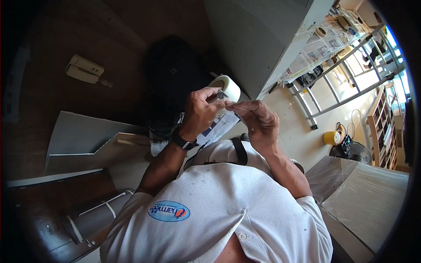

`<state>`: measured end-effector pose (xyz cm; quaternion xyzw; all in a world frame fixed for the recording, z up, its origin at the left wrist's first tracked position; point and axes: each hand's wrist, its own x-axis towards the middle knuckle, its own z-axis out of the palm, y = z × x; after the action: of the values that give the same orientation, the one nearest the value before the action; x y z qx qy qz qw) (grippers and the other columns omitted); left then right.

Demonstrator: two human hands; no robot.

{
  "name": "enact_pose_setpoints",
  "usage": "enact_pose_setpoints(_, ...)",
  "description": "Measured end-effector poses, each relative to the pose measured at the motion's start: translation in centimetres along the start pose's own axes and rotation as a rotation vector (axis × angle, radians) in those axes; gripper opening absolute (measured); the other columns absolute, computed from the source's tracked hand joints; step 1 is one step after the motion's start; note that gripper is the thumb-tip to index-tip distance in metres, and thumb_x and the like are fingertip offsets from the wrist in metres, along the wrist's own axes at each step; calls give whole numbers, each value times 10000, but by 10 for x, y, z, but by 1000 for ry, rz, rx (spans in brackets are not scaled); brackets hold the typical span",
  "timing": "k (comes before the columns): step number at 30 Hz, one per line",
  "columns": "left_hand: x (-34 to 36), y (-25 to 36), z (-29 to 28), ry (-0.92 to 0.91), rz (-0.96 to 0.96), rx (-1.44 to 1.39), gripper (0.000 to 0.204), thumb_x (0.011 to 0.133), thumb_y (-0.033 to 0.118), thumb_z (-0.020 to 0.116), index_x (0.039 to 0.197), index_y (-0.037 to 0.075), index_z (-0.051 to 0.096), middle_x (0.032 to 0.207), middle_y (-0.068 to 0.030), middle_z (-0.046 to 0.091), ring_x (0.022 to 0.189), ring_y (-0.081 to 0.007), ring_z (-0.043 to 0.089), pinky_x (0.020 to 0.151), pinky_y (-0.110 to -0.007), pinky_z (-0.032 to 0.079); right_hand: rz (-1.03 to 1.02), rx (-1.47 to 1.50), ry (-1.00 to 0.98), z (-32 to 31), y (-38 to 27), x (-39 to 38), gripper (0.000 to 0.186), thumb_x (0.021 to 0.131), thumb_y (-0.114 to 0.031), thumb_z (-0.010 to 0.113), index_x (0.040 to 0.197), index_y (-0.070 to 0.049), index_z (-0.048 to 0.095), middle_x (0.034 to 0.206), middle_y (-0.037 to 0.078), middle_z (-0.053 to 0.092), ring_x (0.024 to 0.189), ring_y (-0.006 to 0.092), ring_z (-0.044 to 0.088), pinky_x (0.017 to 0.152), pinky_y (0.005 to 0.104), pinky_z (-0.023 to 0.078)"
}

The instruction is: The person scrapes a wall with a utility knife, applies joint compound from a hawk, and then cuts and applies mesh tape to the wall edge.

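My left hand (202,111) is closed around the near side of a white tape roll (230,87) in the middle of the view, its thumb beside a thin translucent piece of tape (222,97). My right hand (261,122) is raised just right of it, fingers bent and pinched at that loose piece, fingertips almost touching my left thumb. The piece's exact edges are too small to make out. Below the hands lie printed paper sheets (221,127), partly hidden behind them.
A dark bag (173,65), grey panel (245,39), cream wall-phone-like unit (84,69), board offcuts (81,136), aluminium ladder (324,96), newspaper-covered surface (320,48), yellow bucket (331,137), fan (357,153), wooden rack (379,127) and plastic-wrapped panel (359,197) surround me.
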<state>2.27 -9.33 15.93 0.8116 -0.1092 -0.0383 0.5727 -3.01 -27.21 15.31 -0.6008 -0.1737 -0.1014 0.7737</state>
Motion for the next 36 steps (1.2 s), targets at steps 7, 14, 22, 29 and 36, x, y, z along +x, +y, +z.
enact_pose_setpoints(7, 16, -38, -34, 137, -108, -307, 249, 837, 205, 763, 942, -18, 726, 781, -26, 688, 665, -77, 582, 606, -228, 454, -122, 242, -140, -18, -33, -21, 118, 983, 21, 553, 1074, 63, 614, 1036, 177, 732, 1028, 263, 711, 954, 390, 557)
enact_pose_setpoints(14, 7, -17, -29, 29, -109, 21, 293, 823, 211, 763, 990, -28, 727, 813, -26, 689, 742, -71, 581, 669, -254, 477, -32, 380, 194, -87, -22, 13, 146, 1027, -105, 548, 1150, -35, 585, 1103, 178, 718, 1135, 302, 664, 1069, 512, 443)
enact_pose_setpoints(22, 0, -29, -8, -31, 42, 84, 328, 814, 144, 782, 1053, -63, 695, 949, -45, 672, 860, -97, 629, 785, -256, 523, -144, 583, 305, -149, -24, 61, 120, 994, -81, 612, 1095, -49, 667, 1059, 109, 712, 1044, 301, 704, 886, 433, 572)
enact_pose_setpoints(29, 18, 13, 18, -153, 187, 260, 784, 773, 136, 815, 1444, 2, 432, 986, -159, 701, 925, -258, 693, 828, -377, 536, -157, 272, 364, -181, -8, 108, 231, 963, -51, 658, 1192, -28, 634, 1047, 89, 720, 896, 108, 625, 780, 262, 472)
enact_pose_setpoints(36, 57, 79, 54, -331, 492, 653, 1032, 734, 91, 802, 1584, 45, 219, 961, -172, 710, 847, -284, 708, 787, -405, 512, -183, 455, 324, -192, 8, 143, 177, 902, -100, 748, 1059, -53, 680, 965, 33, 717, 856, 107, 623, 778, 262, 473)
